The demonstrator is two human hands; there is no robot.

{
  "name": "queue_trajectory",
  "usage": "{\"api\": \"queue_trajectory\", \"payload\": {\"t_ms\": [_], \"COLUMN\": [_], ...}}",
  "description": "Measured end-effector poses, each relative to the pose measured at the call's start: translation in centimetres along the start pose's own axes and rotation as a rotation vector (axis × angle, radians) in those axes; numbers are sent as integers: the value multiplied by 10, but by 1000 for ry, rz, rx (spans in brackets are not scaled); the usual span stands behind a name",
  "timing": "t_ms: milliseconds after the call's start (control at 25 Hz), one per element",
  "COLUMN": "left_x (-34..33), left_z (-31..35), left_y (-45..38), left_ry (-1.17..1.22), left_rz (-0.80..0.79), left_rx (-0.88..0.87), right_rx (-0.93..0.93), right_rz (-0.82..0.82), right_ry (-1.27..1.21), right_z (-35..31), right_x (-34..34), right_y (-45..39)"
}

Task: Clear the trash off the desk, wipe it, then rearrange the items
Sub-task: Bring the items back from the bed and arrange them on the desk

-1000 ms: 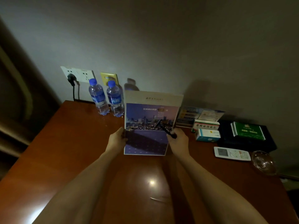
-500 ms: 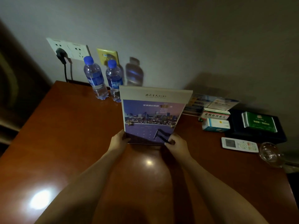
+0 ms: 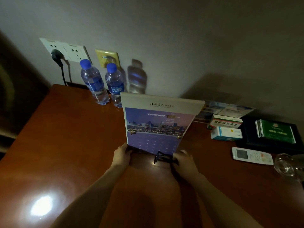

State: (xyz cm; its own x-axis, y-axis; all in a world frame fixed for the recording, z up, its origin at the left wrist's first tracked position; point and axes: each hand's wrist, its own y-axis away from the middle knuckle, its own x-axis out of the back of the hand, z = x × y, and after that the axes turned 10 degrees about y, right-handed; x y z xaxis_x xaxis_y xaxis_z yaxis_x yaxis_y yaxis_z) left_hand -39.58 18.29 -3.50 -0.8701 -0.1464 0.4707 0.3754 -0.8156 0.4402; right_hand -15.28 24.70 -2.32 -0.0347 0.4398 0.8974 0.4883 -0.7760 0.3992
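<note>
A tall display board (image 3: 158, 125) with a city photo and a purple lower half stands tilted back on the brown wooden desk (image 3: 65, 145), near the middle. Its black wire stand (image 3: 162, 157) pokes out at the bottom edge. My left hand (image 3: 121, 154) grips the board's lower left corner. My right hand (image 3: 184, 159) holds the lower right corner at the stand. Two water bottles (image 3: 94, 83) with blue caps stand upright behind the board on the left, against the wall.
To the right lie two medicine boxes (image 3: 226, 128), leaflets (image 3: 225, 109), a green booklet (image 3: 275, 133) on a dark folder, a white remote (image 3: 252, 156) and a glass ashtray (image 3: 287, 167). A wall socket (image 3: 65, 50) with a black plug is behind the bottles.
The board went from being held up in the air to resting lower on the desk. My hands slid from its sides down to its bottom corners.
</note>
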Motion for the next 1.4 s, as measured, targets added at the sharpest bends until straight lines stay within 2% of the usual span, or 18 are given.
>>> {"api": "queue_trajectory", "payload": {"t_ms": [160,280,520,720,960,1160,1400], "left_x": [1,6,22,31,31,16,3], "left_z": [16,29,47,54,57,63,70], "left_y": [-24,-47,-88,-107,-117,-114,-110], "left_ry": [-14,-15,-13,-31,-24,-17,-10], "left_rz": [-13,-16,56,64,19,-28,-11], "left_rx": [10,11,11,0,-6,-19,-51], "right_rx": [-61,-29,-89,-121,-149,-210,-142], "right_rz": [11,-5,13,-30,30,9,32], "right_ry": [-22,-6,-114,-103,-157,-206,-207], "right_z": [5,11,0,-1,-3,11,40], "right_x": [7,18,29,38,40,41,50], "right_y": [-23,-45,-89,-114,-117,-110,-93]}}
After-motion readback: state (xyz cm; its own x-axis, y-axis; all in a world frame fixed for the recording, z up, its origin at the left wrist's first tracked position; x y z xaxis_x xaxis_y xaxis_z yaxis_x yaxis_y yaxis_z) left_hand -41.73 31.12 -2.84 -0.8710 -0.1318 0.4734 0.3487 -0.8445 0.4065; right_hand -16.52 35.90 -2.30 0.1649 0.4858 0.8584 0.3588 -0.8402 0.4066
